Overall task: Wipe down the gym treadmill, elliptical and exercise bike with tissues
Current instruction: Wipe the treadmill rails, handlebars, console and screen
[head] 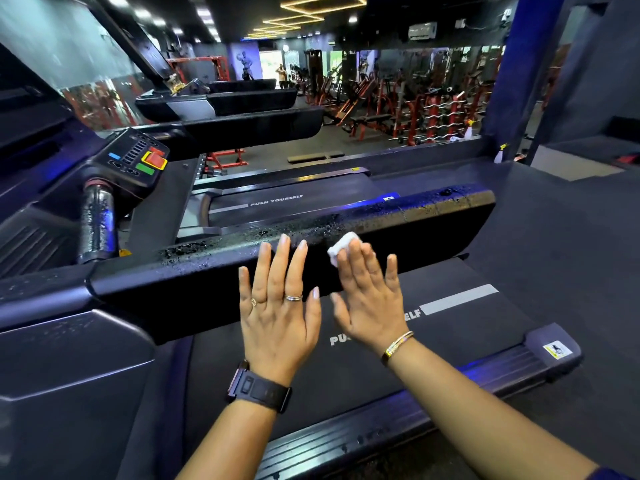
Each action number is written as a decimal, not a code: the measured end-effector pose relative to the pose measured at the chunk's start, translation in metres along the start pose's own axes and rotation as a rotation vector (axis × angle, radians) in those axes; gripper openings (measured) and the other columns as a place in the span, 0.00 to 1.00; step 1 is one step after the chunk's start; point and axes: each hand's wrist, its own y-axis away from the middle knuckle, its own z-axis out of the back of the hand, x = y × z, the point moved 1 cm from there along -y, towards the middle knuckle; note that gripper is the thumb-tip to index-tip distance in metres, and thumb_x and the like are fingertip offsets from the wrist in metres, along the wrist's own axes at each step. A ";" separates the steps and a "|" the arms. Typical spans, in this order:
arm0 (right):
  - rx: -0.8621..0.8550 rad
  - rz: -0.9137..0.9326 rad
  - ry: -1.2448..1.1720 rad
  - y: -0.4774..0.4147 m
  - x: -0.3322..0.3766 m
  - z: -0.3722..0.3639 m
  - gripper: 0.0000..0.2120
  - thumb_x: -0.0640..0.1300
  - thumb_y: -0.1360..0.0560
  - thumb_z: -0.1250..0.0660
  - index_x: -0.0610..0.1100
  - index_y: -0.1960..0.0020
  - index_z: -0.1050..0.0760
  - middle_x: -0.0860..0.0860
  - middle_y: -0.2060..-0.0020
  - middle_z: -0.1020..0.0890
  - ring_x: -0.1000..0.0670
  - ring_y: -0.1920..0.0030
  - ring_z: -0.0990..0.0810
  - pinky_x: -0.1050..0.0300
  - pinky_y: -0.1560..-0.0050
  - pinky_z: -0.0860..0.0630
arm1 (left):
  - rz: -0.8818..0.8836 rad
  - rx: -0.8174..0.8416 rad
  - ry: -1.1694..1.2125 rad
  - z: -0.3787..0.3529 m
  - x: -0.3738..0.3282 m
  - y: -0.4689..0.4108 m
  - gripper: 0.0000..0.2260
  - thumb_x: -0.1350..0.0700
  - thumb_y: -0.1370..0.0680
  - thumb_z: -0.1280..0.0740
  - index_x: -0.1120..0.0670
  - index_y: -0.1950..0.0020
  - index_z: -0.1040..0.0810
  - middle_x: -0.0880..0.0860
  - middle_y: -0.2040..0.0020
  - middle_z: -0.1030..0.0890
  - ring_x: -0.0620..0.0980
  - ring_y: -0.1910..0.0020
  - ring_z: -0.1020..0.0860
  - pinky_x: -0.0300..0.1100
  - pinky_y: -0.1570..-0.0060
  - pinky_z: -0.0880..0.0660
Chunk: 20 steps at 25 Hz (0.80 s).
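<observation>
Wadded tissue (341, 248), wet blk treadmill rail (415, 206)

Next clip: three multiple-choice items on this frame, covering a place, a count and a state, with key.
1. The tissue is: A) on the belt B) under the fingers of the right hand, on the handrail C) on the console
2. Count of rings on the left hand: A) none B) two C) four
3. The handrail top is: A) droplet-covered B) dry C) taped
1 B, white wad peeks past the fingertips; 2 B, two bands show; 3 A, drops glisten.
</observation>
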 end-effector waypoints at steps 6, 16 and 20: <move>0.064 -0.043 -0.134 0.033 0.033 -0.005 0.41 0.55 0.26 0.45 0.43 0.21 0.61 0.46 0.22 0.61 0.47 0.22 0.60 0.44 0.24 0.62 | 0.064 -0.025 -0.085 0.012 0.033 0.017 0.24 0.49 0.18 0.45 0.54 0.22 0.42 0.55 0.24 0.39 0.51 0.21 0.51 0.54 0.23 0.55; 0.007 0.005 -0.142 0.014 0.055 -0.008 0.40 0.54 0.25 0.45 0.43 0.21 0.60 0.47 0.22 0.61 0.47 0.22 0.60 0.43 0.25 0.61 | 0.120 -0.039 -0.165 0.029 0.065 0.020 0.24 0.48 0.17 0.47 0.53 0.21 0.44 0.55 0.23 0.40 0.50 0.21 0.51 0.54 0.23 0.56; 0.012 0.166 -0.130 0.012 0.072 -0.005 0.40 0.55 0.25 0.44 0.43 0.21 0.58 0.48 0.22 0.59 0.49 0.22 0.58 0.45 0.24 0.61 | 0.101 -0.029 -0.206 0.032 0.070 0.022 0.24 0.49 0.17 0.46 0.54 0.22 0.41 0.55 0.23 0.40 0.50 0.21 0.51 0.54 0.23 0.56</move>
